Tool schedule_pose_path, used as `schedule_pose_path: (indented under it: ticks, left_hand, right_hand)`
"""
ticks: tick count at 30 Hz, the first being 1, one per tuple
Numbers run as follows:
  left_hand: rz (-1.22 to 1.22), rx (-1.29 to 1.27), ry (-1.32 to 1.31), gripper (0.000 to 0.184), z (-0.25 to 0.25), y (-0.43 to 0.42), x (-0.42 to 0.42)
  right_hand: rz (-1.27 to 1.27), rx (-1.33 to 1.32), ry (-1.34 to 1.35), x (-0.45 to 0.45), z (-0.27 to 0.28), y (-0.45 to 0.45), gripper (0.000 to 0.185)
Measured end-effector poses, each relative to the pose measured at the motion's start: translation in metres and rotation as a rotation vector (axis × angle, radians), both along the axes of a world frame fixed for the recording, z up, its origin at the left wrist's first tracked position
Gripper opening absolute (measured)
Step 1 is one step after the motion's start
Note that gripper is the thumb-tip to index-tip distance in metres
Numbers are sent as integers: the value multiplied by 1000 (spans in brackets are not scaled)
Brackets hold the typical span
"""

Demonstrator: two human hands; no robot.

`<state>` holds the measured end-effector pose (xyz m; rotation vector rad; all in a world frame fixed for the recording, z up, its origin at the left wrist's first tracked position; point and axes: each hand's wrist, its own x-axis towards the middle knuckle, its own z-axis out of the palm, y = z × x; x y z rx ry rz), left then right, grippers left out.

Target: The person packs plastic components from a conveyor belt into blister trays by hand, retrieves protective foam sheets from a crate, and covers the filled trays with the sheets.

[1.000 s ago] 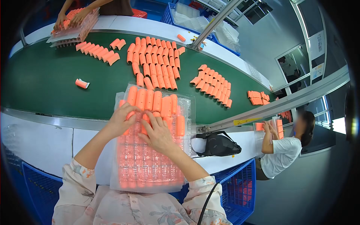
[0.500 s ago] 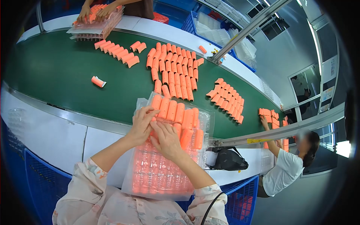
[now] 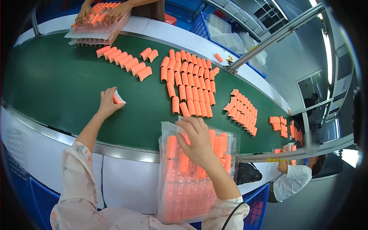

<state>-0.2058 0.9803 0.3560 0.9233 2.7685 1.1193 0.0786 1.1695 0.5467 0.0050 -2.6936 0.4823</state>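
Observation:
Over the green belt point(image 3: 69, 88), my left hand point(image 3: 108, 102) has its fingers closed round a curved orange piece with a white inner side point(image 3: 119, 99). My right hand point(image 3: 198, 142) is held over the stacked clear plastic trays point(image 3: 234, 153), its fingers bent and apart, close above the orange curved pieces point(image 3: 183, 162) in the top tray. It partly hides them, and I cannot tell whether a fingertip touches one. More orange pieces show through the lower, translucent part of the stack.
Orange pieces point(image 3: 190, 79) stand in rows at mid-belt, with other groups left and right. Across the belt, a co-worker's hands point(image 3: 115, 13) work at another tray stack point(image 3: 92, 35). Another person point(image 3: 293, 184) is at the right. A metal post point(image 3: 276, 36) rises beyond the belt.
My left hand has left the tray, reached out left over the belt and taken hold of the lone orange piece. My right hand has stayed over the tray, its fingers spreading. The view has shifted.

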Motion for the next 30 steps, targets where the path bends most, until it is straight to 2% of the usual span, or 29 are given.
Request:
schedule_pose_path:
  ticks: [2,3,4,5,7,8,11,13,15,17,18,19,21,22,25,30]
  left_hand:
    - [-247,29,143,78,9,23,12]
    - [-331,-12,134,78,17,37,17]
    - [-378,-54,272,81,7,53,14]
    - [-433,-70,275,81,8,70,14]
    - [-538,-98,290,80,15,97,9]
    - [-561,-83,179,79,16,98,0]
    - [-609,24,-171,74,25,94,-28]
    - [-627,156,-410,73,35,74,-57]
    - [-470,134,63,76,7,64,-117]
    - [-312,63,298,83,12,61,-178]
    - [-219,-14,284,89,20,61,-196]
    - [-127,-90,270,94,28,59,-211]
    - [-99,-342,125,105,37,63,-226]
    - [-87,-466,49,111,41,66,-229]
    - [-167,-618,50,117,52,78,-227]
    - [-343,-601,78,119,46,76,-235]
  right_hand:
    - [39,-118,-114,-55,-10,-6,39]
    - [47,-186,-183,-84,-26,-9,43]
    - [32,-216,-274,-112,-45,-8,44]
    - [16,-245,-362,-139,-68,-5,45]
    - [-151,-399,-424,-188,-116,1,47]
    - [-231,-471,-452,-206,-126,6,48]
    - [-284,-618,-529,-225,-110,10,50]
    - [-215,-369,-489,-237,-136,25,54]
    - [-210,-195,-474,-248,-144,33,56]
    - [-271,-87,-475,-257,-133,39,57]
    - [-263,-73,-405,-267,-139,49,75]
    - [-265,-80,-409,-275,-136,52,83]
    - [-263,-101,-424,-291,-132,53,100]
    - [-281,-99,-529,-304,-135,54,118]
    - [-253,-84,-580,-329,-141,46,117]
    - [-248,-69,-722,-365,-134,37,124]
